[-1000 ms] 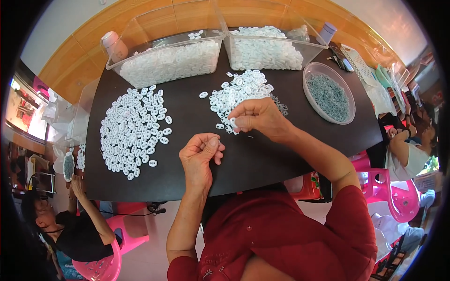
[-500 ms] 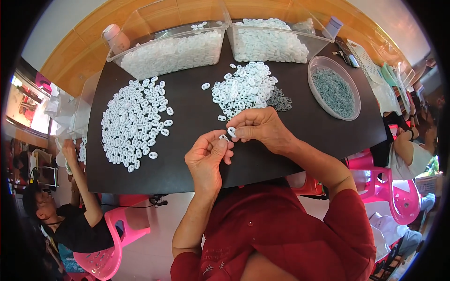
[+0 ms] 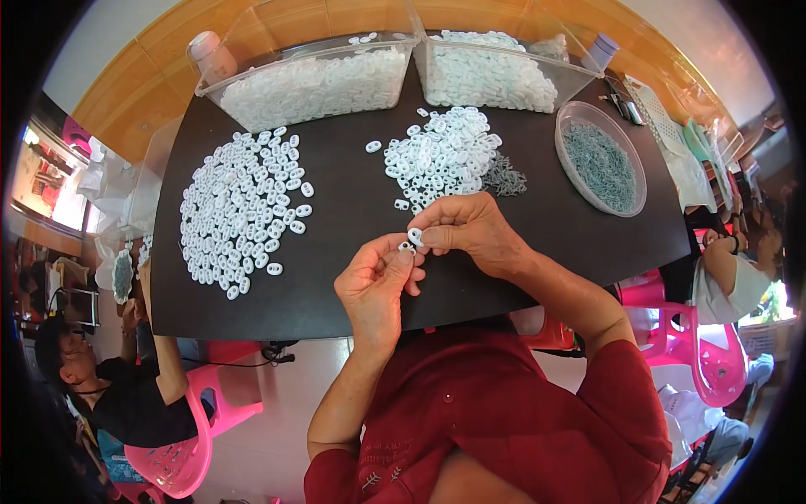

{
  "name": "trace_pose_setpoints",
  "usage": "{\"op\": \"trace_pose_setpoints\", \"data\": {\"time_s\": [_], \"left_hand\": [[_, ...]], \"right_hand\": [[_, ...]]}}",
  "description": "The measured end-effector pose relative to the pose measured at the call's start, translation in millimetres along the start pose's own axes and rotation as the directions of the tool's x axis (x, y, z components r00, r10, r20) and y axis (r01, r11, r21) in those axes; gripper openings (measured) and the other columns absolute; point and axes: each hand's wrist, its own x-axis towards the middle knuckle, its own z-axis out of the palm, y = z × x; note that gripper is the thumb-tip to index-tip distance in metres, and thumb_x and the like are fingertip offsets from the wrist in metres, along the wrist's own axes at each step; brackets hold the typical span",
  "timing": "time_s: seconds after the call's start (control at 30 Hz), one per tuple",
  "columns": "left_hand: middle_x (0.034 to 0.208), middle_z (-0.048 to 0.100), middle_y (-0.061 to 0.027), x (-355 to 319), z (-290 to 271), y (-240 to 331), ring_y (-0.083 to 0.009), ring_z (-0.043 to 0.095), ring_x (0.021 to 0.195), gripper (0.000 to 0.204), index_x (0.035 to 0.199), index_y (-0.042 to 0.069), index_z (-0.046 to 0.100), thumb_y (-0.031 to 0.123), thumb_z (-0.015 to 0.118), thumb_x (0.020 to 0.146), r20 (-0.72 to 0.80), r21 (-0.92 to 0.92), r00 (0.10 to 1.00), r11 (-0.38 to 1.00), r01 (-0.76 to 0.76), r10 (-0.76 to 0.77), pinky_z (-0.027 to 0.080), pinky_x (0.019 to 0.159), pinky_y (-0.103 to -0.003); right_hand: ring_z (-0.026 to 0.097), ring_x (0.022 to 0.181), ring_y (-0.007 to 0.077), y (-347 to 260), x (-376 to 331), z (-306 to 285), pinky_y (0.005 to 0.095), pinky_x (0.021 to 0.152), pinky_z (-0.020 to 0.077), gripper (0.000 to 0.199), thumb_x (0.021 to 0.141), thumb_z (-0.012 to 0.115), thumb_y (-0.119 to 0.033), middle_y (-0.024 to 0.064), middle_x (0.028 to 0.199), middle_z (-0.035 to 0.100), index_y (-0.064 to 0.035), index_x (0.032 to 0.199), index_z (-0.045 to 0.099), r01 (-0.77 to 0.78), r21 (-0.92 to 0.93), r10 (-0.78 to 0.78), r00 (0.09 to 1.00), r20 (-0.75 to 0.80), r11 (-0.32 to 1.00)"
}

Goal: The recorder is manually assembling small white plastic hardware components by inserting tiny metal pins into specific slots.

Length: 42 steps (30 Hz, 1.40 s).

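My right hand (image 3: 466, 231) pinches a small white plastic ring piece (image 3: 415, 236) between thumb and fingers. My left hand (image 3: 376, 281) meets it from below, its fingertips closed on another small white piece (image 3: 406, 248). Both hands hover over the near middle of the black table (image 3: 336, 294). Just beyond them lies a pile of white pieces (image 3: 441, 155) with a small heap of grey metal pins (image 3: 504, 178) beside it. A wider spread of white pieces (image 3: 239, 206) covers the table's left part.
Two clear bins (image 3: 311, 80) (image 3: 495, 71) full of white pieces stand at the far edge. A round clear bowl of grey pins (image 3: 600, 164) sits at right. A person on a pink stool (image 3: 185, 454) is at lower left, another person (image 3: 722, 277) at right.
My right hand left the pile with a white piece and came toward me. My left hand rose to meet it, and the two pieces now touch between my fingertips.
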Motion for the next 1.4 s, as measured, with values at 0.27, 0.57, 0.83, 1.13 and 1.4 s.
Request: {"op": "trace_pose_setpoints", "data": {"time_s": [0.27,0.57,0.83,1.13,1.4], "left_hand": [[0.077,0.065,-0.0122,4,-5,-14,-0.0127,0.058,0.059,0.016,0.101,-0.006,0.059,0.002,0.059,0.087,-0.063,0.002,0.998,1.0,-0.029,0.029,0.046,0.049,-0.023],[0.077,0.065,-0.0127,6,-5,-18,-0.0131,0.058,0.059,0.014,0.098,-0.006,0.059,0.003,0.059,0.087,-0.045,-0.012,0.999,1.0,-0.026,0.025,0.046,0.049,-0.023],[0.077,0.064,-0.0124,4,-10,-18,-0.0124,0.058,0.058,0.012,0.096,-0.006,0.06,0.003,0.059,0.087,-0.038,0.005,0.999,0.999,-0.037,0.037,0.046,0.051,-0.023],[0.079,0.064,-0.0111,4,-10,-20,-0.0105,0.057,0.061,0.012,0.097,-0.005,0.06,0.003,0.058,0.088,-0.013,0.012,0.999,0.999,-0.033,0.033,0.045,0.052,-0.021],[0.081,0.064,-0.0103,3,-10,-18,-0.0092,0.057,0.064,0.012,0.098,-0.004,0.06,0.003,0.058,0.088,0.011,0.012,0.999,0.999,-0.036,0.036,0.045,0.053,-0.02]], "right_hand": [[0.059,0.075,0.0073,7,-5,6,0.023,0.066,0.0469,0.01,0.082,0.061,-0.003,0.0028,0.081,0.065,0.001,0.091,0.065,0.028,-0.359,-0.06,0.995,-0.078,0.933],[0.057,0.072,0.0268,22,-5,6,0.035,0.062,0.0471,0.007,0.076,0.065,-0.006,0.0094,0.076,0.06,-0.0023,0.081,0.063,0.362,-0.812,-0.465,0.876,0.128,0.458],[0.056,0.071,0.0272,5,-22,-31,0.0354,0.063,0.0455,0.008,0.073,0.067,-0.003,0.0092,0.074,0.058,-0.0038,0.081,0.065,0.142,-0.889,-0.523,0.844,-0.122,0.436],[0.051,0.071,0.0262,20,-20,-29,0.0363,0.062,0.0424,0.009,0.071,0.066,-0.002,0.0081,0.071,0.052,-0.0036,0.078,0.061,0.244,-0.935,-0.556,0.829,0.064,0.256],[0.049,0.067,0.0267,18,-16,-22,0.0359,0.059,0.041,0.012,0.071,0.065,0.0,0.0076,0.07,0.05,-0.0039,0.074,0.054,0.328,-0.912,-0.599,0.791,0.122,0.247]]}}
